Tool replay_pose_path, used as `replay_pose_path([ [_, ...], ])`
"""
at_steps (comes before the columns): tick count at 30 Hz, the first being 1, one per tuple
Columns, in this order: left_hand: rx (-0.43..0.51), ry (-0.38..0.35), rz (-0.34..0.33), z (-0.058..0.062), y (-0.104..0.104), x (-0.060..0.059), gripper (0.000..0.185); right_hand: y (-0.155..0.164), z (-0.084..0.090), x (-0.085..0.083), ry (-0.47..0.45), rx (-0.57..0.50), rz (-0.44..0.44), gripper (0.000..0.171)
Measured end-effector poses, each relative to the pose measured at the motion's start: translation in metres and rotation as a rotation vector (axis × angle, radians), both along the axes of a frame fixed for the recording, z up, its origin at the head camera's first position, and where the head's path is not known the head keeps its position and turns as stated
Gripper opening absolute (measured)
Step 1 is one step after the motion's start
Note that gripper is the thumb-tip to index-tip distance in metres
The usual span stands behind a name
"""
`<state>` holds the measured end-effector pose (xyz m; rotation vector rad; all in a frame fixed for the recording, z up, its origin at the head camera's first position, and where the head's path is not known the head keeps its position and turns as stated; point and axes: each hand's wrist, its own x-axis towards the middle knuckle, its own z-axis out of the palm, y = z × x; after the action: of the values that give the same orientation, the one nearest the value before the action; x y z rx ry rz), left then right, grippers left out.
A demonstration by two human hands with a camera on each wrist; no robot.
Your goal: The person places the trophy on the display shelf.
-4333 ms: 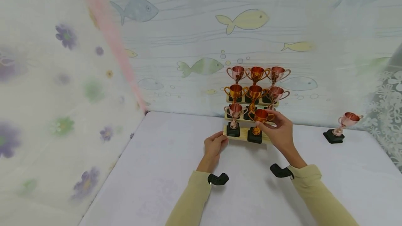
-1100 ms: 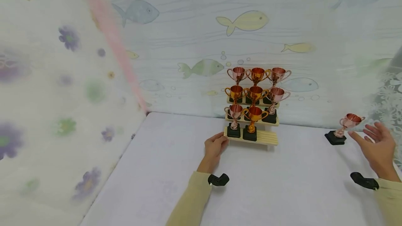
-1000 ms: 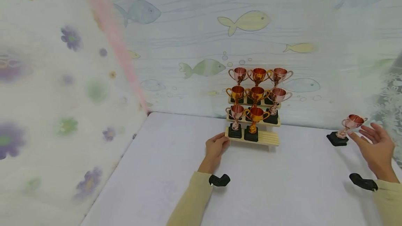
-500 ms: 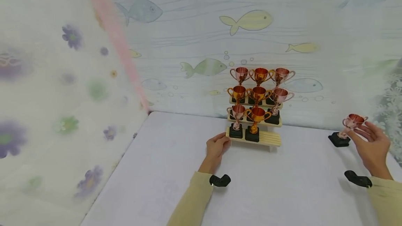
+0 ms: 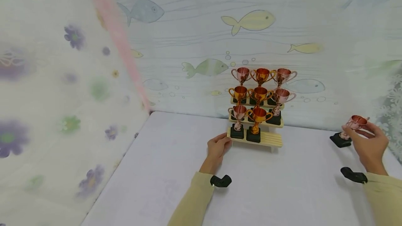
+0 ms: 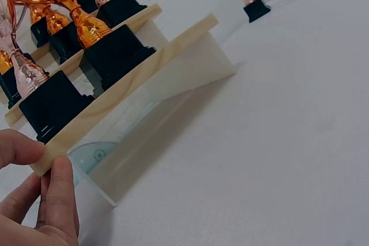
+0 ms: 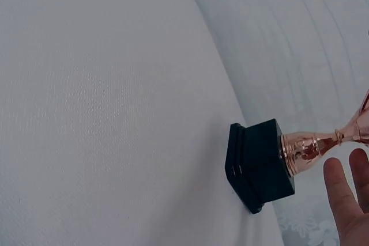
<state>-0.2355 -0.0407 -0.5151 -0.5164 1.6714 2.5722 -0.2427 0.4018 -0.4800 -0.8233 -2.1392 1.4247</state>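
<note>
Copper-pink trophy point(image 5: 348, 130) stands on the bench's right side; my right hand point(image 5: 368, 144) curls around its cup. Light, top-heavy, probably slick: grip the stem. My left hand point(image 5: 220, 147) pinches the wooden rack point(image 5: 270, 140).

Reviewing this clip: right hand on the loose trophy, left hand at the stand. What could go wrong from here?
1. The right hand grips the loose trophy at its cup, high above its black base; it may tip or swing when lifted.
2. The stand holds eight crowded trophies with touching handles; slotting into the bare front-right spot could knock the gold trophy beside it.
3. The left hand only pinches the stand's corner, so a bump might shift the stand.
</note>
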Motion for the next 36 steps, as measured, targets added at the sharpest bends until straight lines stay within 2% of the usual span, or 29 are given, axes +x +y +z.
replay_pose_path([
  [8,0.006,-0.004,-0.001,0.001,0.000,0.000,0.035,-0.007,0.000,-0.005,0.009,0.042,-0.048,0.082],
  [17,0.006,0.006,-0.005,-0.001,-0.002,0.001,0.035,-0.009,-0.001,-0.005,0.073,0.131,-0.029,0.062],
  [22,0.016,-0.004,-0.007,-0.001,-0.001,0.000,0.035,-0.015,0.005,-0.007,0.023,0.086,-0.015,0.069],
  [27,0.020,-0.006,-0.003,-0.003,0.000,-0.002,0.035,-0.015,0.004,-0.011,0.066,0.049,-0.009,0.075],
  [31,0.012,0.003,-0.003,-0.004,0.000,-0.003,0.035,-0.016,0.003,-0.010,0.124,0.093,-0.031,0.064],
  [36,0.009,0.013,0.005,-0.004,0.000,-0.002,0.035,-0.018,0.003,-0.004,0.112,0.181,-0.006,0.061],
])
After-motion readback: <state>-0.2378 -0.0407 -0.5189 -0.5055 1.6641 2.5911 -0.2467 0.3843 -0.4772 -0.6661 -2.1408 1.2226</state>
